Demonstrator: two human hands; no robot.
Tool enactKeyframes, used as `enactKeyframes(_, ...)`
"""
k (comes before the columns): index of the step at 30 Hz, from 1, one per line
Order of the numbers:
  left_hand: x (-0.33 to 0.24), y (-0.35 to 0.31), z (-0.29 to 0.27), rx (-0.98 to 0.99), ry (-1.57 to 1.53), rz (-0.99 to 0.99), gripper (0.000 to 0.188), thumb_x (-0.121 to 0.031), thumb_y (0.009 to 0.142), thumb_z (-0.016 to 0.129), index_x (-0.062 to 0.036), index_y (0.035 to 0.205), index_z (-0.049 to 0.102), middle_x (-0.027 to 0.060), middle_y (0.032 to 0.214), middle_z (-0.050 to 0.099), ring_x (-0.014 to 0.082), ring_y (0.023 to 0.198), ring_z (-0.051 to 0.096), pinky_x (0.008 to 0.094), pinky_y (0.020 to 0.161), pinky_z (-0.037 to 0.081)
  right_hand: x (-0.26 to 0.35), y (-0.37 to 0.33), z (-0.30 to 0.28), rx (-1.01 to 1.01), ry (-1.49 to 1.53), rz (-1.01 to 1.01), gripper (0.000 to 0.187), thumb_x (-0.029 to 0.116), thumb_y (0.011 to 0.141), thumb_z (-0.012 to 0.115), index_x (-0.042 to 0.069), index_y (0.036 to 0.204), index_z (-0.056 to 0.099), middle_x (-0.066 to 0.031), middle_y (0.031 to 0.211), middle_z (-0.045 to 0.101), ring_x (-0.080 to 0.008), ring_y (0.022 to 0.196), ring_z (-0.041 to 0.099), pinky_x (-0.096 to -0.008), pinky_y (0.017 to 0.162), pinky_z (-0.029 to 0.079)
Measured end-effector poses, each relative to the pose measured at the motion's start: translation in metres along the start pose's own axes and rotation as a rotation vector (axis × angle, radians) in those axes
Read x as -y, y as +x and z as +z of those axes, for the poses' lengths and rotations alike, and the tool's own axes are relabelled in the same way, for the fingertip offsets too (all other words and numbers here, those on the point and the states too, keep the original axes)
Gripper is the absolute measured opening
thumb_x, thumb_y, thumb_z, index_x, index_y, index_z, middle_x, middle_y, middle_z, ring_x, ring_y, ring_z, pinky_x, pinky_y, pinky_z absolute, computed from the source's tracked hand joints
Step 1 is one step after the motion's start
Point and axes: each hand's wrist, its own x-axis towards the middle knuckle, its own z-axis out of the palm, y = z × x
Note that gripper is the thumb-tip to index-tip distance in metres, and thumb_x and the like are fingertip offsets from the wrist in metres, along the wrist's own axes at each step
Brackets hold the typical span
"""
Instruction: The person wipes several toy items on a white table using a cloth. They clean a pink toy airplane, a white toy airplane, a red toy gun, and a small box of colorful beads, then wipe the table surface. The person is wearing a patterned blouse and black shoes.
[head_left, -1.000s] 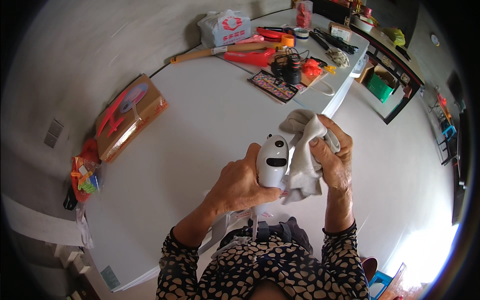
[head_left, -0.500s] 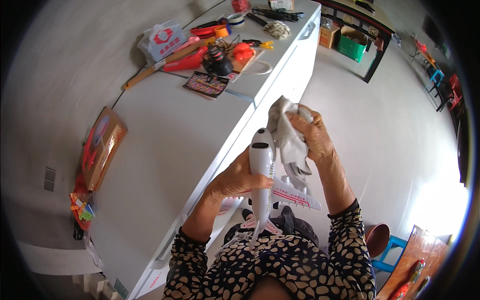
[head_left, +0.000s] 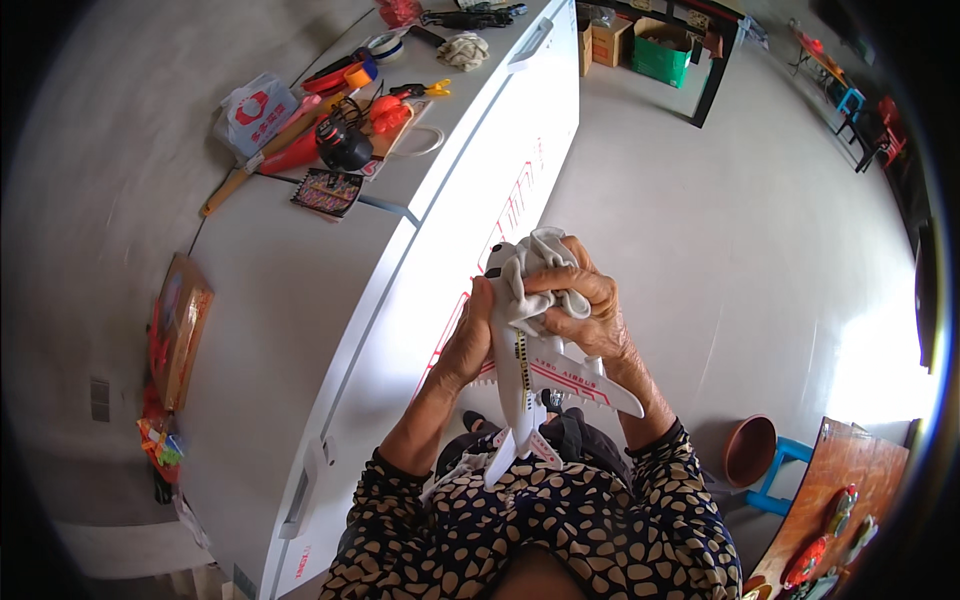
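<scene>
A white toy airplane (head_left: 513, 375) with red stripes on its wings is held up in front of my body, nose pointing away and tail toward me. My left hand (head_left: 466, 343) grips the fuselage near the nose from the left side, thumb along it. Bunched in my right hand (head_left: 592, 303) is a whitish cloth (head_left: 540, 275), pressed against the right side of the nose. The cloth covers part of the front fuselage, while the dark windshield patch still shows beside it.
At left stands a long white chest freezer (head_left: 270, 330). On it lie a plastic bag (head_left: 257, 115), a notebook (head_left: 327, 192), tape rolls (head_left: 385, 46) and a crumpled cloth (head_left: 463, 51). A cardboard box (head_left: 185, 335) leans by the wall. Lower right are a brown bucket (head_left: 750, 450), a blue stool (head_left: 783, 478) and a wooden table (head_left: 840, 470).
My right hand has brought the cloth, which hung loosely beside the airplane, onto its nose and bunched it there. The airplane has tilted slightly, and the view has shifted to the right.
</scene>
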Motion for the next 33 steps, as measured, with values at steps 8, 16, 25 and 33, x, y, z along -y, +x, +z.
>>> enactKeyframes(8, -0.002, 0.012, 0.014, 0.0, 0.3, 0.006, 0.09, -0.077, 0.087, 0.021, 0.0015, 0.122, 0.05, 0.0086, 0.092, 0.064, 0.0136, 0.079, 0.065, 0.0244, 0.064, 0.053, 0.008, 0.009, -0.017, -0.245, 0.123, 0.167, 0.019, 0.008, 0.081, 0.071, 0.009, 0.1, 0.067, -0.0004, 0.097, 0.059, -0.0087, 0.093, 0.056, -0.0272, 0.084, 0.046)
enactKeyframes(16, -0.017, 0.006, 0.01, 0.034, 0.036, 0.089, 0.096, -0.078, 0.086, 0.019, 0.002, 0.131, 0.045, 0.0112, 0.118, 0.058, 0.0182, 0.108, 0.058, 0.0326, 0.09, 0.048, -0.006, -0.004, -0.004, -0.093, -0.029, -0.05, 0.042, -0.008, 0.062, 0.069, 0.012, 0.098, 0.072, -0.0053, 0.114, 0.055, -0.0203, 0.111, 0.053, -0.033, 0.095, 0.045)
enactKeyframes(25, -0.028, -0.017, -0.02, -0.071, 0.107, 0.143, 0.082, -0.067, 0.094, 0.017, 0.0011, 0.13, 0.044, 0.0103, 0.112, 0.058, 0.0162, 0.101, 0.058, 0.0303, 0.086, 0.047, 0.0, 0.032, 0.036, -0.126, -0.157, -0.106, 0.028, 0.002, 0.074, 0.072, 0.009, 0.101, 0.068, -0.0049, 0.109, 0.054, -0.0183, 0.102, 0.054, -0.0308, 0.089, 0.043)
enactKeyframes(33, -0.034, -0.032, -0.051, -0.139, -0.021, 0.198, 0.074, -0.064, 0.096, 0.021, -0.002, 0.128, 0.046, 0.0061, 0.104, 0.059, 0.0108, 0.088, 0.057, 0.0264, 0.074, 0.048, -0.018, 0.034, 0.082, -0.216, -0.158, -0.05, 0.031, -0.001, 0.078, 0.068, 0.007, 0.108, 0.067, -0.0072, 0.114, 0.054, -0.0182, 0.109, 0.052, -0.0285, 0.094, 0.041)
